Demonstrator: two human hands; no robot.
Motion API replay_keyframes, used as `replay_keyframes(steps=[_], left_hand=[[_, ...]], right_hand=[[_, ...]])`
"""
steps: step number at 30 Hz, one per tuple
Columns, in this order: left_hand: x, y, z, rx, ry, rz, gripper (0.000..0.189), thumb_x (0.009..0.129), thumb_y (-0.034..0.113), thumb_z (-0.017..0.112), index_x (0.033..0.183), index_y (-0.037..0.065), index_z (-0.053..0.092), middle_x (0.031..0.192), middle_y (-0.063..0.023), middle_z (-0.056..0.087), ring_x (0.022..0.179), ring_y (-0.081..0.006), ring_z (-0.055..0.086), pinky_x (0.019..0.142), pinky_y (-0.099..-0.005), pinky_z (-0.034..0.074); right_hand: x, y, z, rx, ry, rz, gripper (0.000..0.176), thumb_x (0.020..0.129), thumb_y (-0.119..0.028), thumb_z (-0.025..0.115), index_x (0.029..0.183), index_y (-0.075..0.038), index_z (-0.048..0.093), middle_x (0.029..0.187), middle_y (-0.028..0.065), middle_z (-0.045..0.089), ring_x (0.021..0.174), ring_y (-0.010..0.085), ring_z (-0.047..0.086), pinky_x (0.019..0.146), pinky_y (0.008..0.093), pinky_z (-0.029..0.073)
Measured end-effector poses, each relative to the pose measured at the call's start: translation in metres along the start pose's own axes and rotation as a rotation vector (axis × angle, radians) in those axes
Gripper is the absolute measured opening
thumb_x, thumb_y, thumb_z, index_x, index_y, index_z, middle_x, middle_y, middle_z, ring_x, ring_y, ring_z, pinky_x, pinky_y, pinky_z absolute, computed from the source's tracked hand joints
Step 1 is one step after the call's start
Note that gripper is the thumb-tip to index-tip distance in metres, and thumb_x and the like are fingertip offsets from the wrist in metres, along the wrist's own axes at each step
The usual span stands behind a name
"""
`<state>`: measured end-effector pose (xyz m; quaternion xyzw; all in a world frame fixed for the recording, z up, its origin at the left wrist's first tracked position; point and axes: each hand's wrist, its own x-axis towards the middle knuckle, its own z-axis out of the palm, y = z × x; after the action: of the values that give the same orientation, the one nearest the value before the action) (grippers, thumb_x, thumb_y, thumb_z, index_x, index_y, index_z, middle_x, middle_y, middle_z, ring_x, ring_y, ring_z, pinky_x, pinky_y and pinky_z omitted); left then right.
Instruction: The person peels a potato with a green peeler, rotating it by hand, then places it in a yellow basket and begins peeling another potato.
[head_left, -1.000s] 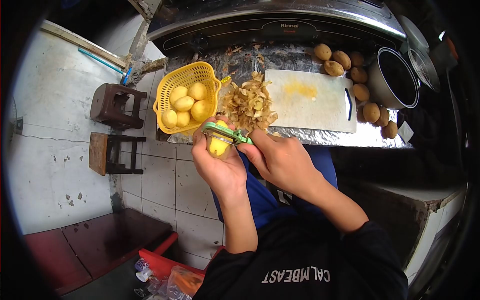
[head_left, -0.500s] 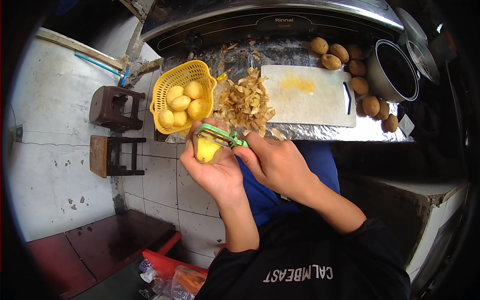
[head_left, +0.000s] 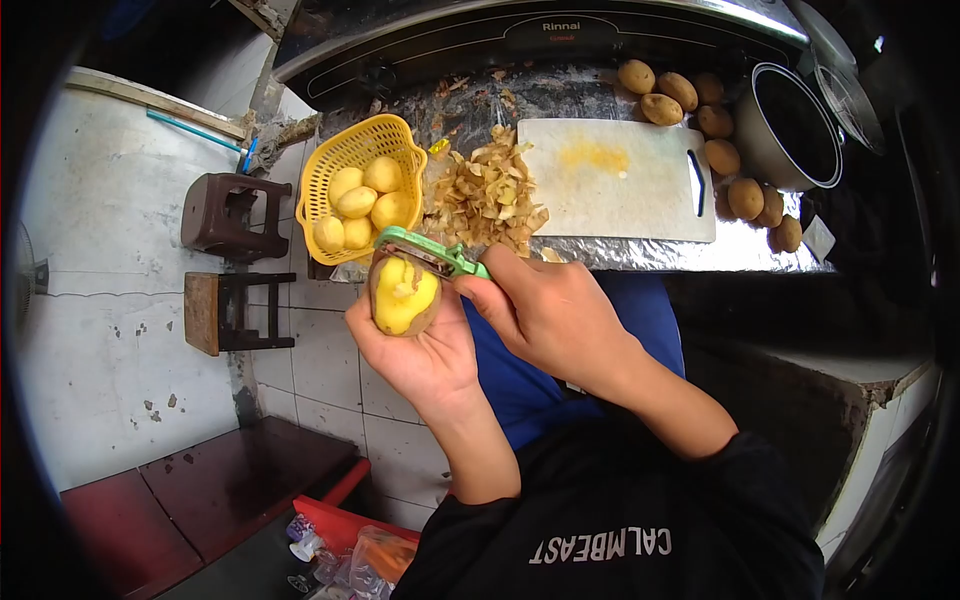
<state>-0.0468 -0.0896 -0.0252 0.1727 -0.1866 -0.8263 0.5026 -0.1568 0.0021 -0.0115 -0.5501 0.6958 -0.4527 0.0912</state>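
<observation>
My left hand (head_left: pixel 430 355) holds a partly peeled potato (head_left: pixel 405 297), its bare yellow flesh facing up and brown skin round the sides. My right hand (head_left: pixel 555 315) grips a green peeler (head_left: pixel 430 252), whose blade lies at the upper end of the potato. Beyond my left hand, a yellow basket (head_left: pixel 350 150) holds several peeled potatoes (head_left: pixel 357 202). A heap of peelings (head_left: pixel 490 190) lies between the basket and a white cutting board (head_left: pixel 610 200) with a yellow stain.
Several unpeeled potatoes (head_left: pixel 722 157) lie right of the board, beside a metal pot (head_left: pixel 755 130). A stove (head_left: pixel 450 50) runs along the back edge. Two stools (head_left: pixel 215 215) stand at the left, and a red-edged bench (head_left: pixel 200 490) is at lower left.
The potato is tilted differently in my left hand, showing more yellow flesh. Both hands and the peeler have shifted slightly left, and a strip of peel now hangs near the blade.
</observation>
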Motion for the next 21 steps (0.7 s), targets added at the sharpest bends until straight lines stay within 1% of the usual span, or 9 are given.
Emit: replay_keyframes(steps=[2, 4, 8, 10, 11, 14, 17, 19, 21], left_hand=[[0.000, -0.002, 0.000, -0.059, -0.028, -0.024, 0.041, 0.090, 0.024, 0.041, 0.115, -0.005, 0.056, 0.113, -0.0174, 0.062, 0.103, -0.0299, 0.060, 0.093, -0.0436, 0.050], [0.000, -0.002, -0.002, -0.111, -0.048, -0.052, 0.041, 0.090, 0.023, 0.041, 0.116, -0.006, 0.055, 0.115, -0.0185, 0.061, 0.103, -0.0307, 0.061, 0.093, -0.0435, 0.050], [0.008, -0.006, -0.008, -0.178, -0.087, -0.132, 0.043, 0.093, 0.023, 0.037, 0.120, -0.007, 0.052, 0.119, -0.0224, 0.058, 0.107, -0.0337, 0.059, 0.095, -0.0446, 0.050], [0.016, -0.011, -0.017, -0.219, -0.074, -0.177, 0.044, 0.095, 0.024, 0.035, 0.121, -0.008, 0.051, 0.119, -0.0231, 0.058, 0.112, -0.0352, 0.058, 0.098, -0.0450, 0.049], [0.024, -0.015, -0.021, -0.301, 0.034, -0.182, 0.044, 0.096, 0.024, 0.034, 0.121, -0.007, 0.052, 0.120, -0.0232, 0.058, 0.113, -0.0361, 0.057, 0.099, -0.0466, 0.049], [0.034, -0.024, -0.027, -0.370, -0.073, -0.207, 0.042, 0.097, 0.023, 0.033, 0.117, -0.008, 0.053, 0.120, -0.0227, 0.058, 0.115, -0.0362, 0.056, 0.099, -0.0524, 0.048], [0.042, -0.028, -0.032, -0.334, -0.050, -0.210, 0.042, 0.097, 0.022, 0.032, 0.115, -0.010, 0.053, 0.120, -0.0238, 0.057, 0.116, -0.0368, 0.055, 0.100, -0.0529, 0.047], [0.043, -0.027, -0.025, -0.320, -0.021, -0.203, 0.040, 0.096, 0.021, 0.033, 0.111, -0.010, 0.054, 0.115, -0.0248, 0.058, 0.114, -0.0382, 0.056, 0.101, -0.0534, 0.046], [0.042, -0.024, -0.024, -0.315, -0.002, -0.135, 0.037, 0.094, 0.019, 0.038, 0.108, -0.010, 0.055, 0.107, -0.0242, 0.061, 0.111, -0.0389, 0.058, 0.102, -0.0518, 0.046]], right_hand=[[0.003, -0.001, -0.002, -0.007, -0.016, 0.015, 0.031, 0.095, -0.033, 0.055, 0.082, -0.005, 0.051, 0.057, 0.0116, 0.058, 0.049, 0.0316, 0.060, 0.042, 0.0407, 0.046], [0.007, -0.002, 0.001, 0.025, -0.010, 0.051, 0.027, 0.094, -0.026, 0.060, 0.082, -0.004, 0.050, 0.055, 0.0162, 0.052, 0.051, 0.0361, 0.058, 0.045, 0.0435, 0.044], [0.009, -0.001, 0.009, 0.065, 0.014, 0.067, 0.028, 0.094, -0.026, 0.059, 0.081, -0.003, 0.050, 0.055, 0.0176, 0.053, 0.052, 0.0378, 0.058, 0.046, 0.0447, 0.044], [0.015, 0.003, 0.013, 0.070, -0.015, 0.188, 0.029, 0.095, -0.025, 0.057, 0.080, -0.002, 0.050, 0.056, 0.0192, 0.054, 0.053, 0.0399, 0.058, 0.048, 0.0460, 0.044], [0.020, 0.009, 0.015, 0.066, -0.013, 0.180, 0.029, 0.095, -0.025, 0.057, 0.080, -0.002, 0.050, 0.056, 0.0192, 0.054, 0.053, 0.0399, 0.058, 0.048, 0.0460, 0.044], [0.030, 0.025, 0.018, 0.152, 0.044, 0.214, 0.035, 0.097, -0.031, 0.052, 0.079, 0.000, 0.052, 0.056, 0.0216, 0.056, 0.054, 0.0428, 0.058, 0.051, 0.0494, 0.046], [0.036, 0.033, 0.012, 0.155, 0.047, 0.231, 0.035, 0.097, -0.030, 0.053, 0.078, 0.000, 0.051, 0.054, 0.0218, 0.055, 0.053, 0.0425, 0.057, 0.051, 0.0489, 0.046], [0.036, 0.040, 0.007, 0.074, 0.043, 0.200, 0.031, 0.093, -0.030, 0.058, 0.081, -0.001, 0.056, 0.059, 0.0187, 0.058, 0.055, 0.0388, 0.059, 0.051, 0.0467, 0.047], [0.035, 0.050, 0.005, -0.137, 0.104, 0.034, 0.024, 0.087, -0.029, 0.065, 0.088, -0.005, 0.063, 0.068, 0.0131, 0.061, 0.059, 0.0338, 0.062, 0.053, 0.0429, 0.049]])
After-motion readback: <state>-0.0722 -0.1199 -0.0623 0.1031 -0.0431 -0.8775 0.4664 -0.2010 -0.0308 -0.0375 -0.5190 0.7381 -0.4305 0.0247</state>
